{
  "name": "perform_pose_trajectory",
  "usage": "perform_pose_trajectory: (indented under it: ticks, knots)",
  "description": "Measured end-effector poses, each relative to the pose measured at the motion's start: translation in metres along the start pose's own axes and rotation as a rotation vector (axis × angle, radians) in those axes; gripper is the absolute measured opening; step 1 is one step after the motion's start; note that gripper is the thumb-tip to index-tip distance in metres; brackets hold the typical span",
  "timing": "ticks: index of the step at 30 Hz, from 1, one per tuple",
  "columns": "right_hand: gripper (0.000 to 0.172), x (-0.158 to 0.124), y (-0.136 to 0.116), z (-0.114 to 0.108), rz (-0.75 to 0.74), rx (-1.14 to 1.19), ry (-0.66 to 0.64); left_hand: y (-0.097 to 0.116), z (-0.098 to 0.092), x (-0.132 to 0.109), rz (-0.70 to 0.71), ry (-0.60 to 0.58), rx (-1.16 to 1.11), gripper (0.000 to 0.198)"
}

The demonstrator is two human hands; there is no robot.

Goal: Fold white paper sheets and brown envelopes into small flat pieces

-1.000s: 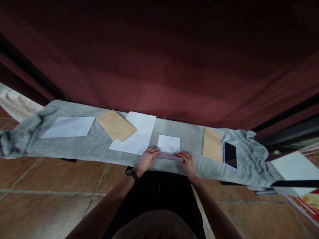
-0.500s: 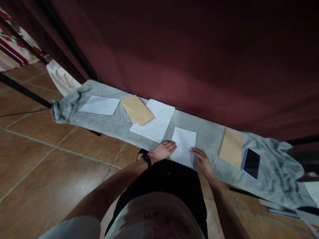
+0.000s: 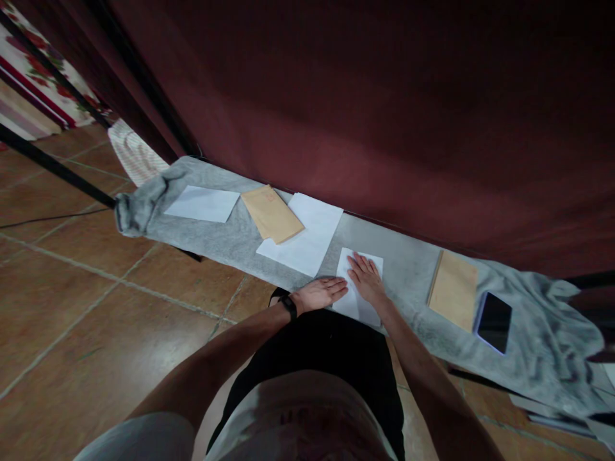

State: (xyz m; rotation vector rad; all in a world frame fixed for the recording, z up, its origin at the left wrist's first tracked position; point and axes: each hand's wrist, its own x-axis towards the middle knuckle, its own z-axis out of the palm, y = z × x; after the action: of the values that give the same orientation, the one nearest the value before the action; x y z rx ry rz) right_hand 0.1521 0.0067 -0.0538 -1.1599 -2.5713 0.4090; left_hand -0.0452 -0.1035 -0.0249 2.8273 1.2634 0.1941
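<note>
The right hand [image 3: 366, 280] has shifted further onto the white sheet [image 3: 356, 307], near the middle of the surface [image 3: 404, 257], apparently flattening it; the left hand [image 3: 319, 293] touches its left side, all fingers outstretched, released

The left arm [image 3: 230, 349] extended from the near left, its wrist [image 3: 298, 303] almost straight. The left grip [image 3: 321, 293] lay flat, palm down, fingers together and pointing right. The right arm [image 3: 423, 368] slanted in from the near right; the right grip [image 3: 368, 280], palm down, spread its fingers toward the far left, thumb just beside the left fingertips.
</note>
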Motion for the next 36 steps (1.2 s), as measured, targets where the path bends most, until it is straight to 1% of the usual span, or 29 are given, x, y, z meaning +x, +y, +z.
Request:
perform_pose_trajectory:
  ticks: [3, 5, 7, 9, 10, 12, 14, 16, 18, 19, 21, 23, 24, 26, 29, 31, 33, 34, 36]
  knots:
    - [0.043, 0.011, 0.002, -0.007, 0.080, 0.153, 0.095, 0.002, -0.004, 0.002, -0.024, 0.010, -0.008, 0.043]
    - [0.039, 0.003, -0.001, -0.021, 0.124, 0.276, 0.183, 0.003, -0.010, 0.007, -0.077, 0.035, 0.008, 0.045]
    - [0.039, -0.018, -0.007, -0.041, 0.120, 0.351, 0.262, 0.006, -0.021, 0.014, -0.181, 0.070, 0.036, 0.050]
    - [0.040, -0.047, -0.018, -0.065, 0.080, 0.375, 0.264, 0.011, -0.035, 0.024, -0.270, 0.089, 0.063, 0.050]
    - [0.041, -0.062, -0.024, -0.076, 0.061, 0.349, 0.259, 0.015, -0.042, 0.031, -0.296, 0.097, 0.071, 0.049]
    - [0.049, -0.086, -0.034, -0.094, 0.014, 0.235, 0.246, 0.026, -0.053, 0.044, -0.303, 0.115, 0.077, 0.046]
    - [0.057, -0.100, -0.039, -0.101, -0.009, 0.134, 0.219, 0.039, -0.059, 0.057, -0.275, 0.131, 0.070, 0.042]
    - [0.056, -0.105, -0.037, -0.098, 0.017, 0.069, 0.230, 0.052, -0.056, 0.067, -0.243, 0.139, 0.058, 0.038]
    - [0.053, -0.104, -0.028, -0.087, 0.060, 0.039, 0.267, 0.058, -0.047, 0.072, -0.221, 0.152, 0.038, 0.038]
    - [0.053, -0.103, -0.022, -0.081, 0.071, 0.036, 0.285, 0.059, -0.040, 0.072, -0.222, 0.165, 0.026, 0.038]
    - [0.056, -0.102, -0.012, -0.069, 0.063, 0.060, 0.320, 0.051, -0.024, 0.069, -0.255, 0.198, 0.004, 0.040]
    - [0.058, -0.104, -0.003, -0.062, 0.025, 0.107, 0.347, 0.036, -0.012, 0.062, -0.323, 0.222, 0.011, 0.038]
    - [0.058, -0.105, 0.000, -0.061, 0.006, 0.132, 0.357, 0.026, -0.009, 0.058, -0.325, 0.212, 0.024, 0.036]
    - [0.060, -0.106, 0.004, -0.063, -0.008, 0.172, 0.373, 0.008, -0.009, 0.051, -0.318, 0.183, 0.053, 0.031]
    - [0.064, -0.102, 0.011, -0.071, 0.029, 0.198, 0.409, -0.010, -0.024, 0.042, -0.310, 0.186, 0.105, 0.023]
    - [0.067, -0.095, 0.016, -0.076, 0.062, 0.201, 0.440, -0.013, -0.035, 0.038, -0.291, 0.208, 0.141, 0.025]
    - [0.069, -0.088, 0.022, -0.076, 0.083, 0.192, 0.450, -0.010, -0.040, 0.034, -0.269, 0.204, 0.175, 0.029]
    - [0.070, -0.084, 0.025, -0.073, 0.087, 0.182, 0.438, -0.008, -0.039, 0.032, -0.261, 0.189, 0.187, 0.031]
    - [0.068, -0.081, 0.031, -0.065, 0.085, 0.153, 0.385, -0.003, -0.032, 0.025, -0.268, 0.148, 0.198, 0.033]
